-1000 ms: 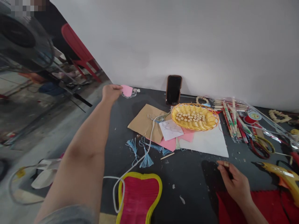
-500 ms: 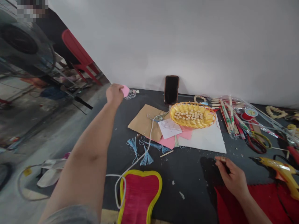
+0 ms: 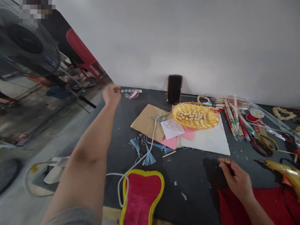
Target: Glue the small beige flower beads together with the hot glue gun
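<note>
My left hand (image 3: 112,96) reaches to the far left of the black table, its fingers curled in and nothing visible in them. Just right of it sits a clear plastic bag (image 3: 128,96) with small coloured balls along its far side. A pink piece (image 3: 134,94) lies on that bag, apart from my fingers. Over the red cloth (image 3: 264,203), my right hand (image 3: 235,179) is closed, thumb against fingers; whatever they pinch is too small to make out. A red panel with yellow edging (image 3: 142,197) lies at the near edge.
A yellow basket (image 3: 212,120) of small beads stands on papers, before an upright phone (image 3: 174,89). Blue tassels (image 3: 148,158) and a white cord (image 3: 138,161) lie nearby. Scissors (image 3: 262,145) and a yellow glue gun (image 3: 286,172) are on the right. A fan (image 3: 25,39) stands left.
My left hand has let go of the pink piece, which now lies on the clear bag. The hand has drawn slightly left of it. My right hand keeps its closed pose.
</note>
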`<state>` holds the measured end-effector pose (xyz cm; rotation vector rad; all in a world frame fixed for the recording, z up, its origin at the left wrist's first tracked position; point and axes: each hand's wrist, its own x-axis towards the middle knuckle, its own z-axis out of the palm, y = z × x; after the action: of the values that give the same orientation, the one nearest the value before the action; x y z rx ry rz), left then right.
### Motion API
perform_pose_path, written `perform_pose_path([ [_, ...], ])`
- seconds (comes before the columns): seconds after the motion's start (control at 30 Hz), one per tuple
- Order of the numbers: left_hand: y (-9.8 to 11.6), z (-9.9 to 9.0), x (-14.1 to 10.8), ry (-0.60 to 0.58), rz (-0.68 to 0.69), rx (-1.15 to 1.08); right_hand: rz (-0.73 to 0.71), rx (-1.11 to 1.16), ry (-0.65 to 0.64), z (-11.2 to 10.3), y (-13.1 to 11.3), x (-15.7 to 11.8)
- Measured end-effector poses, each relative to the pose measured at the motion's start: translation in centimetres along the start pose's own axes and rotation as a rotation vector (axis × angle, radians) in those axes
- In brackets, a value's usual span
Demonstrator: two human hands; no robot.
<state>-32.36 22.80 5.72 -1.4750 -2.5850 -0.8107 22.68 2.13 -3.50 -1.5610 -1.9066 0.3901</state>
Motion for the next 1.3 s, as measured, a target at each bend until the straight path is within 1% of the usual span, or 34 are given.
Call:
perform_pose_path([
  [0.07,0.1,-0.3,-0.2,0.044,-0.018,-0.014,0.058,0.002,0.002,-0.2,0.1,-0.1],
  [0.13,0.8,-0.2,-0.9,0.045,0.001,-0.028,0.109,-0.014,0.011,-0.4,0.2,-0.1],
  [0.17,1.4,0.0,-1.5,0.031,0.019,-0.034,0.125,-0.024,0.018,-0.5,0.2,-0.2],
  [0.23,2.9,0.4,-3.0,-0.022,0.100,-0.038,0.140,-0.040,0.037,-0.6,0.1,-0.3],
  [0.33,5.6,1.0,-6.3,-0.137,0.273,-0.042,0.132,-0.037,0.082,-0.8,-0.3,-0.5],
  [0.4,7.2,1.2,-8.8,-0.248,0.436,-0.077,0.093,-0.022,0.109,-0.9,-0.7,-0.4],
  [0.47,8.4,1.2,-11.3,-0.352,0.587,-0.102,0.031,-0.001,0.134,-1.0,-1.1,-0.3],
  [0.57,9.4,1.5,-14.5,-0.539,0.709,-0.071,-0.011,0.031,0.156,-1.0,-1.2,-0.1],
  [0.63,9.8,1.9,-15.8,-0.629,0.677,-0.001,0.018,0.042,0.141,-0.9,-0.9,-0.2],
  [0.73,10.1,2.9,-16.5,-0.677,0.634,0.040,0.070,0.037,0.097,-0.8,-0.5,-0.4],
  [0.9,10.4,4.1,-16.0,-0.699,0.560,0.039,0.064,0.067,0.058,-0.9,-0.5,-0.3],
  [1.1,10.1,3.8,-15.9,-0.719,0.481,0.003,0.061,0.091,0.029,-1.0,-0.8,0.0],
  [1.2,10.0,3.7,-16.3,-0.723,0.463,-0.012,0.048,0.095,0.018,-0.9,-0.8,0.0],
  [1.3,10.5,4.0,-17.0,-0.726,0.445,-0.021,0.011,0.100,0.008,-0.8,-0.8,0.1],
])
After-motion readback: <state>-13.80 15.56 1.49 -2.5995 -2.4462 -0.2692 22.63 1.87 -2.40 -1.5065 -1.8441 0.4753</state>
